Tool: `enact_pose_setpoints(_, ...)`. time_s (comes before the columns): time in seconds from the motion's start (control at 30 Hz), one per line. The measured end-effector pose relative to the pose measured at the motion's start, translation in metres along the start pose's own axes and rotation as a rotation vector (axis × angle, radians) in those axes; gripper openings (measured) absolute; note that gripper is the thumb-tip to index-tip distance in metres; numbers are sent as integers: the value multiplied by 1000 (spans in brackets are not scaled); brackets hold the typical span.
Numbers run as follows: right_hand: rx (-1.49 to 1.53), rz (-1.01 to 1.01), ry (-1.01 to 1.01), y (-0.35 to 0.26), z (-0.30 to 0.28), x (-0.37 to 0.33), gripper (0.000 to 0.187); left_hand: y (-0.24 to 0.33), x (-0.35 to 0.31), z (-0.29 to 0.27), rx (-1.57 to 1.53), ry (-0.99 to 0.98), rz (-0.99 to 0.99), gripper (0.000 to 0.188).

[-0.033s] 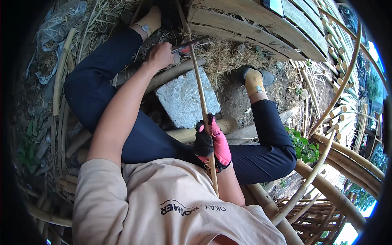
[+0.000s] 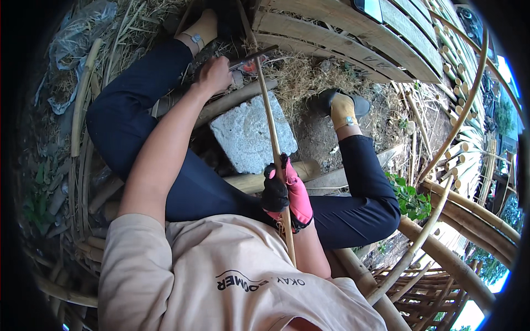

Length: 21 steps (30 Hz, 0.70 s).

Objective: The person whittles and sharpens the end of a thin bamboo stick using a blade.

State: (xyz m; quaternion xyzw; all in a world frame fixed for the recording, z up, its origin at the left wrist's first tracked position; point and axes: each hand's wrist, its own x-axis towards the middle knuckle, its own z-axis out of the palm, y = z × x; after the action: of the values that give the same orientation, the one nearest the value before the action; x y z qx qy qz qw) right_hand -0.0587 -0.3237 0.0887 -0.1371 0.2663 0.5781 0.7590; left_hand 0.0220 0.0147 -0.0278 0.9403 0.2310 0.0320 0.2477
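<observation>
My bare left hand (image 2: 215, 75) is closed round the handle of a knife with a dark, narrow blade (image 2: 259, 54). The blade lies across a long, thin bamboo strip (image 2: 269, 110) near its far part. My right hand (image 2: 289, 193), in a pink and black glove, grips the same strip closer to my body. The near end of the strip rests against my beige shirt. From there the strip runs away from me, over a pale stone block (image 2: 251, 132) between my legs. A small red-orange thing (image 2: 250, 67) shows beside the blade; I cannot tell what it is.
A slatted wooden pallet (image 2: 331, 33) stands at the far side with a phone (image 2: 369, 9) on it. Bamboo poles (image 2: 450, 270) frame my right, and cut bamboo (image 2: 461, 149) is stacked beyond. Straw, bamboo scraps and a plastic sheet (image 2: 80, 36) cover the ground to the left.
My left hand and the knife have shifted very slightly away from me and to the left. My right hand and the bamboo strip hold their place.
</observation>
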Motion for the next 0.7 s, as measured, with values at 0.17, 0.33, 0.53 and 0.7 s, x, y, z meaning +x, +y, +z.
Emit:
enact_pose_setpoints(0.17, 139, 52, -87, -6, -2, -9, 52, 5, -5, -18, 4, -160, 107, 20)
enact_pose_setpoints(0.33, 186, 96, -99, -8, 3, -12, 50, -2, -6, -12, 10, -197, 118, 16)
enact_pose_setpoints(0.53, 172, 65, -105, -11, 1, -13, 51, 2, 5, -23, 113, -170, 40, 18)
enact_pose_setpoints(0.7, 153, 68, -96, -4, 5, -14, 51, -13, 6, -17, 164, -123, 21, 18)
